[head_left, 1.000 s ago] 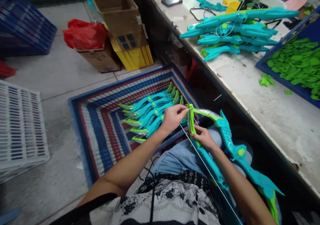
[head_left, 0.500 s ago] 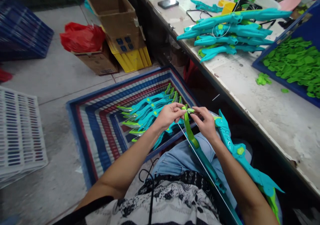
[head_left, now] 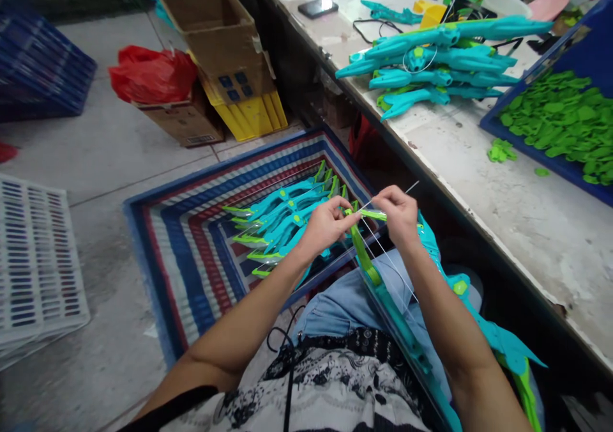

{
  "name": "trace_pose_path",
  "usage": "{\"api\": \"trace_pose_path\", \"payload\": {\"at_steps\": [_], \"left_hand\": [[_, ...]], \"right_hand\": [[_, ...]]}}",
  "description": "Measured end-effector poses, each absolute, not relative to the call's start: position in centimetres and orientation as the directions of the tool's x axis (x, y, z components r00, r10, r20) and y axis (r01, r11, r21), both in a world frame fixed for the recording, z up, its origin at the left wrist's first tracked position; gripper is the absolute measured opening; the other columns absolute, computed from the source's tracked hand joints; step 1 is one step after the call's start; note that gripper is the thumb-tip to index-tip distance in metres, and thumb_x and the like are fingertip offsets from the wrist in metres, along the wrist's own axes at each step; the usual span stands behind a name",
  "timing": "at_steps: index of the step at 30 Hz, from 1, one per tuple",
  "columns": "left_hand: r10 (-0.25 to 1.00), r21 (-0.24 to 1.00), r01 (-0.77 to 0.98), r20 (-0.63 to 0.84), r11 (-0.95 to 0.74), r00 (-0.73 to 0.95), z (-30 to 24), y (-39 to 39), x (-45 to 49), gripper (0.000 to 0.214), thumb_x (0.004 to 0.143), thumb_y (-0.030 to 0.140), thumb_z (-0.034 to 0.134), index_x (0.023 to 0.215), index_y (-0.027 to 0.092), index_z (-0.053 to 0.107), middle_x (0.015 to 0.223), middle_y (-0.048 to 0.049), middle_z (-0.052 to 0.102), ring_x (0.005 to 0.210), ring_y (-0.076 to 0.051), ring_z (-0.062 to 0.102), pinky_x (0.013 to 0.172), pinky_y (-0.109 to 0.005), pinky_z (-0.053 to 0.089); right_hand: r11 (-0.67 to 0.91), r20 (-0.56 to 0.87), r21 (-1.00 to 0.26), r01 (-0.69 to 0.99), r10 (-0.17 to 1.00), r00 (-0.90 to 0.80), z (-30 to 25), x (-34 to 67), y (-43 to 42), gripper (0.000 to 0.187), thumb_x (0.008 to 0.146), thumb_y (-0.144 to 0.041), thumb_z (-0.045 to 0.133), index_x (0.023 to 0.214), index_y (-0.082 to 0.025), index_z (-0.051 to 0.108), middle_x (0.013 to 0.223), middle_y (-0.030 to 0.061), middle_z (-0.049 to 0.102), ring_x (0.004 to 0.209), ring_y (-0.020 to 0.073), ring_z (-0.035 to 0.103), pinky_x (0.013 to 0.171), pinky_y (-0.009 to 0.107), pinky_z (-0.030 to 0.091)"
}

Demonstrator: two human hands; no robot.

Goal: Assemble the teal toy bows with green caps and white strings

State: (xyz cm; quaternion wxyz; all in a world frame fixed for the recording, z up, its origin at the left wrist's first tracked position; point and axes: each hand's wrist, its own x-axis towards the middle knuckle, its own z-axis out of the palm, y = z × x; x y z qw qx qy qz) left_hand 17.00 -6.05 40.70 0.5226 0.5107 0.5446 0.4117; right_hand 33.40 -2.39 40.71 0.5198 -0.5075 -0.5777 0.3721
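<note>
A teal and green toy bow (head_left: 378, 285) lies across my lap, its green tip pointing up between my hands. My left hand (head_left: 325, 226) is closed in a pinch at the tip of the green limb. My right hand (head_left: 400, 213) is closed too, pinching the thin white bowstring (head_left: 387, 259) just right of that tip. The string runs slack from my fingers down along the bow. A second teal bow piece (head_left: 483, 330) lies under my right forearm.
A striped blue and red crate (head_left: 191, 240) on the floor holds several finished teal bows (head_left: 282, 218). The workbench (head_left: 502, 189) at right carries a pile of teal bows (head_left: 431, 61) and a blue tray of green parts (head_left: 560, 119). Cardboard boxes (head_left: 220, 42), a red bag (head_left: 148, 74) and white crates (head_left: 33, 259) stand behind.
My right hand has risen from the bow's green limb to its tip and taken the string. The string, taut before, now hangs slack in loops. Both hands sit closer together.
</note>
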Motion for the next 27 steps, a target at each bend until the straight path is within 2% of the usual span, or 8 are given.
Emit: {"api": "trace_pose_path", "payload": {"at_steps": [4,7,9,11,14,20,22,27], "left_hand": [[0.992,0.967,0.224,0.116,-0.124,0.05,40.6,-6.6,17.0,0.007,0.076,0.022,0.058,0.081,0.019,0.062,0.086,-0.0033,0.065,0.08,-0.015,0.06,0.07,-0.025,0.046],[0.962,0.956,0.209,0.161,-0.208,0.22,41.1,-6.2,17.5,0.015,0.077,0.019,0.053,0.076,0.02,0.067,0.08,-0.0034,0.066,0.082,-0.017,0.059,0.083,-0.03,0.045],[0.958,0.985,0.137,0.062,-0.104,0.281,41.7,-5.4,18.1,0.015,0.075,0.023,0.056,0.07,0.019,0.069,0.076,-0.0043,0.066,0.081,-0.018,0.06,0.083,-0.031,0.045],[0.951,0.993,-0.019,-0.104,0.114,0.292,42.4,-4.3,18.7,0.021,0.075,0.034,0.059,0.07,0.016,0.07,0.077,-0.0061,0.067,0.079,-0.019,0.061,0.078,-0.031,0.046],[0.918,0.934,-0.149,-0.273,0.324,0.287,43.4,-3.0,19.0,0.027,0.067,0.041,0.07,0.069,0.014,0.07,0.074,-0.0069,0.067,0.073,-0.018,0.06,0.07,-0.029,0.046],[0.997,0.97,0.243,-0.023,0.005,0.071,45.6,-3.8,17.1,0.005,0.065,0.021,0.065,0.065,0.017,0.067,0.068,-0.0022,0.066,0.066,-0.014,0.056,0.062,-0.024,0.044],[1.0,0.986,0.164,-0.009,0.006,0.019,45.8,-4.7,16.9,0.008,0.069,0.023,0.063,0.07,0.016,0.065,0.067,-0.0017,0.065,0.059,-0.012,0.055,0.055,-0.023,0.042],[0.955,0.918,-0.263,-0.282,0.297,0.094,45.0,-5.9,17.2,0.028,0.061,0.033,0.075,0.077,0.014,0.062,0.062,-0.0011,0.063,0.047,-0.011,0.055,0.037,-0.019,0.036]], "right_hand": [[0.092,0.146,-0.987,0.131,0.852,0.503,42.1,38.1,2.5,0.015,0.065,-0.018,0.06,0.054,-0.018,0.052,0.048,-0.0078,0.042,0.047,0.007,0.037,0.047,0.021,0.032],[0.21,0.288,-0.958,0.197,0.716,0.635,44.6,39.4,2.3,0.017,0.07,-0.017,0.057,0.055,-0.019,0.048,0.052,-0.007,0.043,0.048,0.0076,0.039,0.048,0.021,0.034],[0.363,0.487,-0.872,0.328,0.708,0.511,45.8,37.8,-0.6,0.016,0.075,-0.018,0.058,0.061,-0.02,0.053,0.061,-0.0038,0.05,0.058,0.0104,0.048,0.057,0.025,0.043],[0.496,0.628,-0.737,0.459,0.754,0.194,46.0,35.0,-4.6,0.014,0.081,-0.019,0.059,0.067,-0.022,0.059,0.073,0.0006,0.057,0.074,0.0149,0.056,0.071,0.032,0.049],[0.628,0.653,-0.622,0.467,0.746,-0.134,44.3,31.6,-9.1,0.012,0.085,-0.019,0.056,0.076,-0.022,0.063,0.08,0.0042,0.06,0.08,0.0176,0.057,0.074,0.035,0.05],[0.539,0.575,-0.76,0.363,0.818,-0.009,41.7,30.4,-9.8,0.014,0.087,-0.018,0.053,0.081,-0.02,0.065,0.083,0.0046,0.06,0.079,0.0161,0.059,0.075,0.033,0.051],[0.479,0.519,-0.816,0.323,0.853,0.048,41.7,30.0,-9.6,0.014,0.086,-0.02,0.054,0.077,-0.02,0.065,0.08,0.0036,0.059,0.076,0.0151,0.058,0.072,0.031,0.051],[0.318,0.351,-0.932,0.176,0.912,0.214,41.7,29.3,-9.0,0.011,0.083,-0.027,0.059,0.076,-0.02,0.065,0.083,0.0032,0.057,0.071,0.0128,0.057,0.057,0.025,0.051]]}}
